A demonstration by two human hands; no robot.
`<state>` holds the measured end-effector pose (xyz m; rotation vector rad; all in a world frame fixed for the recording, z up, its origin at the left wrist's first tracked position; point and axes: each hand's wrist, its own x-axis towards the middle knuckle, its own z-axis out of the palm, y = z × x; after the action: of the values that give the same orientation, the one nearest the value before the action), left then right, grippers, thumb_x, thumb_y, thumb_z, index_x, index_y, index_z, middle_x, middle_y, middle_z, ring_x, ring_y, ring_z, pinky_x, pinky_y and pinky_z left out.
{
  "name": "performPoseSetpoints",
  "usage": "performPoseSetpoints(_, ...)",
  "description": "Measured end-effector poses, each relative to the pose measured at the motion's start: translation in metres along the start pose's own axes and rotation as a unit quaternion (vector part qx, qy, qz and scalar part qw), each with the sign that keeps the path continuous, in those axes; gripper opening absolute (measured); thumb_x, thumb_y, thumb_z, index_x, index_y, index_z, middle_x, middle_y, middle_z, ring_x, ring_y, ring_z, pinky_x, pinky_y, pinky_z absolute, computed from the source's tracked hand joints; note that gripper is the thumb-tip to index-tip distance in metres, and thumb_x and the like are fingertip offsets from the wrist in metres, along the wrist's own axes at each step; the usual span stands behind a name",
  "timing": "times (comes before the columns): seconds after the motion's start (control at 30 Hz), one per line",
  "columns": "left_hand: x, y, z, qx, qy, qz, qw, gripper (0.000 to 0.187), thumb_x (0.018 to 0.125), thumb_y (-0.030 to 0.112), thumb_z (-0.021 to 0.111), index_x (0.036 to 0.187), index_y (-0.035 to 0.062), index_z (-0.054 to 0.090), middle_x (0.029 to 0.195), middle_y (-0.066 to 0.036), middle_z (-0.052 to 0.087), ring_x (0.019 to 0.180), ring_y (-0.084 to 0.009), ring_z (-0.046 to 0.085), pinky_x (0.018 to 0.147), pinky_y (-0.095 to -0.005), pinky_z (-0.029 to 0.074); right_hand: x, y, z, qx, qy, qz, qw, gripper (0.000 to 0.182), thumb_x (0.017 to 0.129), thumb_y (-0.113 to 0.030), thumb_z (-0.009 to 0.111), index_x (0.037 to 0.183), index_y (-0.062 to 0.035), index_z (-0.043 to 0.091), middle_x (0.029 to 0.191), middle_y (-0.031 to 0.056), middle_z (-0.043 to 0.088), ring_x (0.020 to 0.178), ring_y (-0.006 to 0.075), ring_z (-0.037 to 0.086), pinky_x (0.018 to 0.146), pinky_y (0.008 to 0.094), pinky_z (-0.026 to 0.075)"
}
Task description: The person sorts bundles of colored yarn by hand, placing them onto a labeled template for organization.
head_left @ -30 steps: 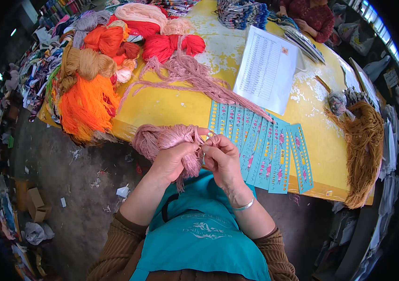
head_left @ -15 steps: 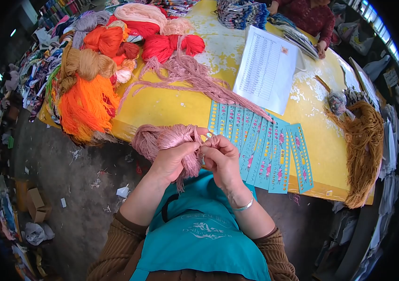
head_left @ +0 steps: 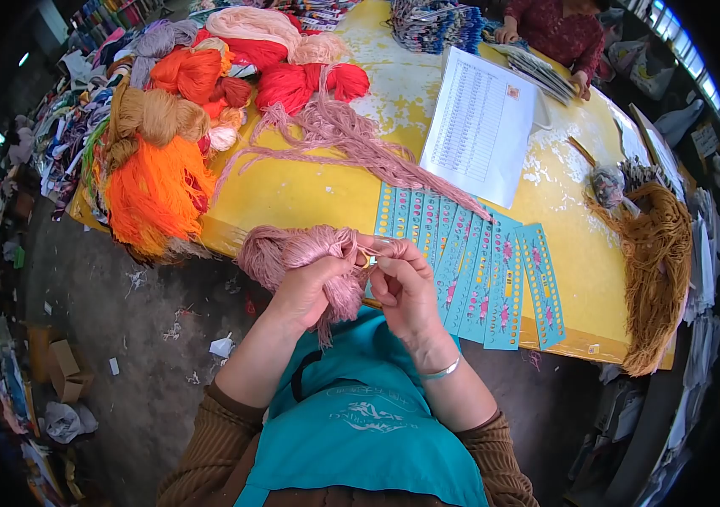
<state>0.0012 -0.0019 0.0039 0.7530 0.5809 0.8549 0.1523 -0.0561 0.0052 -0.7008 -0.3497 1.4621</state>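
A dusty-pink skein of thread [head_left: 296, 253] hangs bunched over the table's front edge, and my left hand [head_left: 313, 291] is closed around it. My right hand [head_left: 409, 287] is beside it with its fingers pinched on thin pink strands drawn from the skein. Something small and yellow [head_left: 367, 261] shows between the two hands, too small to name. Just right of my right hand lie teal punched cards [head_left: 453, 270] printed with pink flowers and rows of coloured dots. A looser pink bundle of thread [head_left: 334, 127] stretches across the table, its end resting over the cards.
Orange thread [head_left: 157, 194], red skeins [head_left: 313, 84] and tan ones pile at the table's left. A printed sheet [head_left: 482, 127] lies near the middle of the yellow table [head_left: 292, 190]. Brown thread [head_left: 660, 270] hangs at the right edge. Another person [head_left: 554, 38] handles papers across the table.
My right hand has shifted slightly, its fingers drawing back a little from the skein with strands in the pinch. My left hand keeps its hold. The other person's hand has moved over the papers.
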Motion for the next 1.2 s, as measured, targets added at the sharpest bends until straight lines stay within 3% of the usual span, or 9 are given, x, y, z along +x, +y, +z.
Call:
performPoseSetpoints(0.23, -0.007, 0.028, -0.001, 0.0, -0.058, -0.091, 0.994, 0.033, 0.087, 0.009, 0.057, 0.118, -0.0037, 0.056, 0.078, -0.002, 0.055, 0.067, -0.009, 0.053, 0.062, -0.0223, 0.043, 0.01, -0.032, 0.005, -0.34, -0.072, 0.01, 0.938, 0.008, 0.088, -0.008, 0.064, 0.087, -0.0022, 0.059, 0.073, 0.0011, 0.056, 0.053, 0.0055, 0.042, 0.046, 0.0242, 0.033)
performPoseSetpoints(0.3, -0.009, 0.037, -0.017, 0.226, 0.013, -0.034, 0.973, 0.033, 0.088, 0.01, 0.06, 0.118, -0.003, 0.058, 0.069, 0.0, 0.051, 0.057, -0.0059, 0.047, 0.05, -0.0206, 0.036, 0.015, -0.049, 0.004, -0.576, -0.128, -0.063, 0.805, 0.013, 0.089, -0.012, 0.065, 0.084, 0.0001, 0.062, 0.072, -0.0015, 0.055, 0.06, 0.006, 0.044, 0.052, 0.0251, 0.038)
performPoseSetpoints(0.5, -0.068, 0.153, -0.117, -0.382, -0.148, 0.142, 0.901, 0.021, 0.101, 0.015, 0.038, 0.085, 0.0098, 0.05, 0.059, 0.002, 0.041, 0.045, -0.0078, 0.038, 0.043, -0.0234, 0.037, 0.012, -0.121, 0.02, -0.387, -0.053, -0.089, 0.916, 0.023, 0.095, -0.027, 0.058, 0.084, -0.0079, 0.067, 0.058, -0.0074, 0.046, 0.05, 0.0007, 0.035, 0.045, 0.0198, 0.026)
performPoseSetpoints(0.67, -0.148, 0.249, -0.247, -0.15, 0.388, 0.42, 0.806, 0.03, 0.099, 0.01, 0.04, 0.069, 0.0098, 0.044, 0.052, 0.004, 0.03, 0.043, -0.0063, 0.032, 0.042, -0.0219, 0.029, 0.043, -0.229, -0.032, -0.176, 0.031, -0.158, 0.971, 0.013, 0.093, -0.014, 0.054, 0.083, -0.0072, 0.06, 0.054, -0.0098, 0.03, 0.039, 0.0021, 0.022, 0.036, 0.0216, 0.013)
performPoseSetpoints(0.7, -0.176, 0.238, -0.289, -0.149, 0.383, 0.42, 0.809, 0.03, 0.099, 0.01, 0.04, 0.069, 0.0098, 0.044, 0.052, 0.004, 0.03, 0.043, -0.0063, 0.032, 0.042, -0.0219, 0.029, 0.046, -0.258, -0.048, -0.136, 0.072, -0.166, 0.974, 0.013, 0.096, -0.014, 0.052, 0.086, -0.0075, 0.059, 0.052, -0.0105, 0.025, 0.037, 0.0021, 0.018, 0.034, 0.0202, 0.013)
performPoseSetpoints(0.73, -0.203, 0.28, -0.38, -0.192, 0.052, 0.329, 0.923, 0.041, 0.099, 0.01, 0.04, 0.059, 0.0154, 0.032, 0.051, 0.003, 0.026, 0.042, -0.0068, 0.028, 0.043, -0.0223, 0.025, 0.046, -0.291, -0.067, -0.13, 0.102, -0.176, 0.97, 0.015, 0.097, -0.014, 0.052, 0.086, -0.0076, 0.059, 0.052, -0.01, 0.025, 0.037, 0.0026, 0.018, 0.034, 0.0203, 0.013)
performPoseSetpoints(0.8, -0.225, 0.294, -0.402, -0.203, 0.189, 0.326, 0.904, 0.046, 0.099, 0.011, 0.04, 0.056, 0.0183, 0.024, 0.051, 0.002, 0.023, 0.043, -0.0085, 0.025, 0.046, -0.0248, 0.024, 0.033, -0.354, -0.107, -0.138, 0.172, -0.254, 0.942, 0.015, 0.097, -0.013, 0.051, 0.088, -0.0061, 0.06, 0.051, -0.0095, 0.026, 0.037, 0.0029, 0.019, 0.034, 0.0201, 0.013)
performPoseSetpoints(1.0, -0.222, 0.317, -0.409, -0.167, 0.399, 0.382, 0.817, 0.045, 0.097, 0.013, 0.044, 0.057, 0.0185, 0.024, 0.051, 0.002, 0.021, 0.044, -0.0114, 0.025, 0.049, -0.0277, 0.026, -0.089, -0.546, -0.208, -0.227, 0.452, -0.485, 0.713, 0.019, 0.094, -0.014, 0.058, 0.097, 0.0002, 0.07, 0.059, -0.0044, 0.045, 0.043, 0.0032, 0.032, 0.038, 0.0181, 0.023)
performPoseSetpoints(1.2, -0.116, 0.263, -0.257, -0.112, 0.024, 0.324, 0.939, 0.021, 0.101, 0.017, 0.045, 0.096, 0.0018, 0.058, 0.053, 0.005, 0.03, 0.043, -0.0038, 0.028, 0.041, -0.0192, 0.024, -0.182, -0.594, -0.212, -0.667, 0.499, -0.357, 0.422, 0.023, 0.093, -0.028, 0.056, 0.095, -0.0113, 0.072, 0.066, -0.005, 0.058, 0.047, 0.0036, 0.043, 0.043, 0.0219, 0.034)
